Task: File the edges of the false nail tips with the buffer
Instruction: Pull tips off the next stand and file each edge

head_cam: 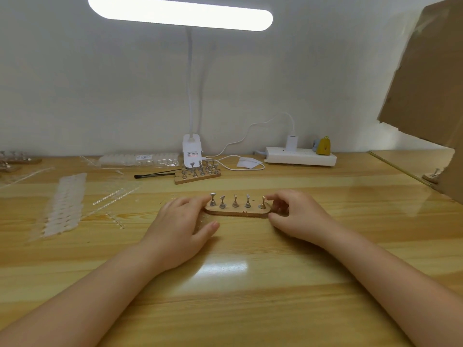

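Both hands at the stand (238,211) mid-worktop, left hand (180,229) flat w/ fingers on its end, right hand (292,216) pinching the far-right peg (262,202); tips (62,206) lie left, prob. light, thin, brittle, so hold by sides; no buffer seen.

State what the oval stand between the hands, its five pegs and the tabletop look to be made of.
Flat oval stand: pale wood, probably, matte, with a brown edge.
Five small waisted pegs: silvery metal by their shine; the rightmost looks gold-tinted.
Yellow tabletop: grained wood or laminate, glossy, mirroring the lamp.
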The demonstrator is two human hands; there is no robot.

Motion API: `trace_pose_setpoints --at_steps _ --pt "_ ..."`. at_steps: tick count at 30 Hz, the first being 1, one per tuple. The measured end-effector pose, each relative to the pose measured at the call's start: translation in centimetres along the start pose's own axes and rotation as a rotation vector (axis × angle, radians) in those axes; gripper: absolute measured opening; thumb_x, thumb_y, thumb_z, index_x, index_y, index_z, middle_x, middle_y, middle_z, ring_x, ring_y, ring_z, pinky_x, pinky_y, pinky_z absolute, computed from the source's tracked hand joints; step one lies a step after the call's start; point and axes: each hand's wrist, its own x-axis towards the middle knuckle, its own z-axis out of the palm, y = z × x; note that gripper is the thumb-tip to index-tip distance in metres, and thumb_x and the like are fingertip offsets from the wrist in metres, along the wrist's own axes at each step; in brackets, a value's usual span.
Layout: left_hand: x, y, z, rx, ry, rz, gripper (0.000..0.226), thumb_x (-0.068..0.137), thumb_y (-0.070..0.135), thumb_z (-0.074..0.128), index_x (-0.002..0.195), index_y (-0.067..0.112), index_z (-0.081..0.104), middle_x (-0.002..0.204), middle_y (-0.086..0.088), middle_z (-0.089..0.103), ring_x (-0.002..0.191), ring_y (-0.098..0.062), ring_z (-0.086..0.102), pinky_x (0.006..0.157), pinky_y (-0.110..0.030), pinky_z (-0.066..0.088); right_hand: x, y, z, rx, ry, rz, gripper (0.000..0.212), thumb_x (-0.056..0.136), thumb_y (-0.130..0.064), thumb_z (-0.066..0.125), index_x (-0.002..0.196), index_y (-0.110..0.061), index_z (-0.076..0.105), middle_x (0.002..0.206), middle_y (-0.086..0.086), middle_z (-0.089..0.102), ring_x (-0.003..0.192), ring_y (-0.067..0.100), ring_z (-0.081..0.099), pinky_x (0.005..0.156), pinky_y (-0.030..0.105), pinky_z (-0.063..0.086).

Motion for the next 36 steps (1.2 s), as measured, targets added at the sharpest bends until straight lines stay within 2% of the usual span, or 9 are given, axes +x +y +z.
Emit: trace_pose_setpoints --at_steps 2,6,10,13,15,19,24,31,36 --pt "0.0 -0.1 0.0 -0.011 0.0 0.005 0.063 0.089 0.056 0.046 0.145 0.034 0.029 0.138 0.014 0.045 0.132 -0.009 0.031 0.11 -0.032 0.025 -0.2 -0.3 0.3 0.079 0.053 0.064 0.045 0.081 -0.029 0.067 0.125 -0.022 0.06 0.088 -0.014 0.062 0.086 0.002 0.057 0.072 0.014 0.043" --pt "-0.1 -0.1 0.1 -0.033 0.027 0.039 0.06 0.088 0.053 0.051 0.142 0.033 0.034 0.134 0.017 0.049 0.13 -0.007 0.033 0.109 -0.032 0.025 -0.5 -1.0 0.9 0.005 0.134 0.099 0.058 0.072 -0.049 0.077 0.119 -0.021 0.061 0.091 -0.012 0.061 0.092 0.01 0.056 0.081 0.026 0.046" --pt "-0.2 -0.1 0.1 -0.026 0.049 0.065 0.058 0.087 0.053 0.054 0.139 0.033 0.038 0.133 0.018 0.05 0.13 -0.007 0.035 0.11 -0.032 0.024 -0.6 -0.8 0.7 0.019 0.154 0.102 0.027 0.084 -0.025 0.071 0.11 -0.018 0.067 0.089 -0.009 0.065 0.083 0.007 0.058 0.08 0.023 0.048" --pt "-0.2 0.0 0.2 -0.015 0.059 0.1 0.056 0.086 0.051 0.056 0.137 0.033 0.041 0.132 0.019 0.05 0.128 -0.006 0.036 0.109 -0.03 0.023 -0.7 -0.7 0.4 0.048 0.129 0.106 0.029 0.083 -0.007 0.059 0.108 -0.017 0.069 0.088 -0.009 0.066 0.082 0.007 0.06 0.08 0.021 0.048" --pt "-0.3 0.0 0.2 -0.017 0.069 0.107 0.053 0.086 0.049 0.057 0.135 0.034 0.043 0.13 0.02 0.051 0.127 -0.006 0.037 0.108 -0.03 0.023 -0.7 -0.6 0.4 0.013 0.136 0.13 0.034 0.082 -0.007 0.056 0.112 -0.017 0.066 0.089 -0.009 0.063 0.088 0.011 0.057 0.081 0.022 0.046" --pt "-0.2 0.1 0.2 -0.002 0.073 0.112 0.05 0.087 0.048 0.057 0.134 0.035 0.045 0.13 0.02 0.05 0.126 -0.005 0.037 0.108 -0.03 0.023 -0.5 -0.4 0.5 -0.122 0.133 0.146 0.035 0.088 -0.019 0.055 0.123 -0.016 0.06 0.111 -0.002 0.06 0.113 0.02 0.049 0.098 0.031 0.042" --pt "-0.2 0.1 0.2 0.018 0.068 0.093 0.05 0.088 0.048 0.054 0.134 0.035 0.044 0.131 0.019 0.05 0.128 -0.006 0.036 0.111 -0.033 0.023 -0.3 -0.2 -0.1 -0.122 0.119 0.072 0.024 0.091 -0.011 0.061 0.113 -0.013 0.068 0.111 0.004 0.069 0.105 0.019 0.06 0.093 0.027 0.045" --pt "-0.4 0.4 0.1 0.077 0.143 0.067 0.042 0.088 0.043 0.055 0.128 0.031 0.052 0.12 0.016 0.059 0.118 -0.01 0.046 0.101 -0.03 0.029 -0.4 0.7 0.1 -0.057 0.178 0.063 0.03 0.093 -0.006 0.057 0.121 -0.013 0.06 0.094 -0.001 0.064 0.09 0.015 0.059 0.084 0.025 0.047" --pt "-0.5 0.6 0.0 0.079 0.131 0.058 0.041 0.089 0.042 0.055 0.127 0.029 0.054 0.119 0.015 0.06 0.117 -0.012 0.047 0.099 -0.03 0.03 -0.5 0.7 0.1 -0.023 0.203 0.042 0.03 0.093 -0.001 0.054 0.121 -0.011 0.058 0.099 0.002 0.064 0.096 0.017 0.059 0.088 0.026 0.047"
